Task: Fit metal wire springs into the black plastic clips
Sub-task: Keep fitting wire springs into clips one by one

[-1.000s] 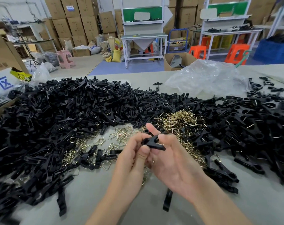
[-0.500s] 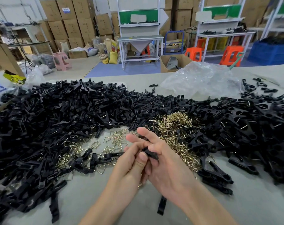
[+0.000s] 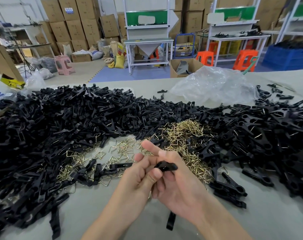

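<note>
Both of my hands meet above the grey table, low in the middle of the head view. My right hand (image 3: pixel 180 184) grips a black plastic clip (image 3: pixel 166 166) between thumb and curled fingers, its index finger stretched out toward the springs. My left hand (image 3: pixel 138 177) pinches the same clip from the left with its thumb and fingertips. Whether a spring sits in this clip is hidden by the fingers. A heap of brass-coloured wire springs (image 3: pixel 181 134) lies just beyond my hands. Loose black clips (image 3: pixel 69 122) are piled across the left side.
Another mass of black clips (image 3: pixel 268 135) covers the right side. A crumpled clear plastic bag (image 3: pixel 214 84) lies at the far right of the table. One clip (image 3: pixel 170 220) lies under my right wrist. A cardboard box (image 3: pixel 3 64) stands at the far left.
The clip, first held up with its prongs showing, was drawn in between both hands, then turned so its end pokes out to the right. My right index finger straightened.
</note>
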A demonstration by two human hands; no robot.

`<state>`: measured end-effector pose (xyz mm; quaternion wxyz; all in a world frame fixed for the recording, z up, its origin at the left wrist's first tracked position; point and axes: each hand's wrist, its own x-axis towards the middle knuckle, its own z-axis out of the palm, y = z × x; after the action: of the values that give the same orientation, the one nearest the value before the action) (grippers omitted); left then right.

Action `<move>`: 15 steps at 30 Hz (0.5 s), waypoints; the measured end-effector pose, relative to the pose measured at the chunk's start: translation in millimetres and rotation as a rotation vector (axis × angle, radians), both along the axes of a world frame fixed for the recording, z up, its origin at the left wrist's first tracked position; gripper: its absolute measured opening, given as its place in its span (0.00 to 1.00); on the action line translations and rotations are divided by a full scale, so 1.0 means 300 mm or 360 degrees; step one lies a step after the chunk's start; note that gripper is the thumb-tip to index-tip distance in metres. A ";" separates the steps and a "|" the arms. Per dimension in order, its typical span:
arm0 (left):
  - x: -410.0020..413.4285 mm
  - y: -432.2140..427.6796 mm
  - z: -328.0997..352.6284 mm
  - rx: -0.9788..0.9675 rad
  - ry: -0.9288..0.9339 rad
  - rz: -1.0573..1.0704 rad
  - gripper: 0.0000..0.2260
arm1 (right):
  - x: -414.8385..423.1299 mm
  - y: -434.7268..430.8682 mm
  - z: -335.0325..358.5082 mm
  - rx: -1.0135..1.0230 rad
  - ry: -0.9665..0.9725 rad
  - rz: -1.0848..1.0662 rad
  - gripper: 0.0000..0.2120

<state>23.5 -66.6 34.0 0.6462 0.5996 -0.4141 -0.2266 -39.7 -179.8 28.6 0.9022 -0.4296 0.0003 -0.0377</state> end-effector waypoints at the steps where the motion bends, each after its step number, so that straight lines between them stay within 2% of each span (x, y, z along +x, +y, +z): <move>1: 0.000 -0.001 0.002 0.0003 -0.0002 -0.0001 0.08 | 0.001 -0.001 -0.001 0.0001 0.0008 -0.0004 0.27; 4: -0.005 -0.005 0.006 0.0028 0.0001 0.0021 0.07 | 0.006 -0.006 -0.005 0.0044 0.0034 0.0007 0.29; 6: -0.005 -0.006 0.006 0.0068 0.0062 0.0070 0.10 | 0.005 -0.008 -0.004 0.0140 0.0048 0.0023 0.30; 11: 0.015 0.008 0.011 0.0194 0.0025 0.0011 0.17 | 0.003 0.004 -0.005 0.0296 0.0014 0.0075 0.26; 15: 0.018 0.013 0.009 0.0209 0.0024 0.0042 0.15 | 0.011 0.011 -0.020 0.0327 0.0066 0.0036 0.25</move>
<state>29.0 -62.7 36.6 0.6115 0.6443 -0.3856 -0.2493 -36.5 -176.6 22.5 0.9417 -0.3354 0.0179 -0.0185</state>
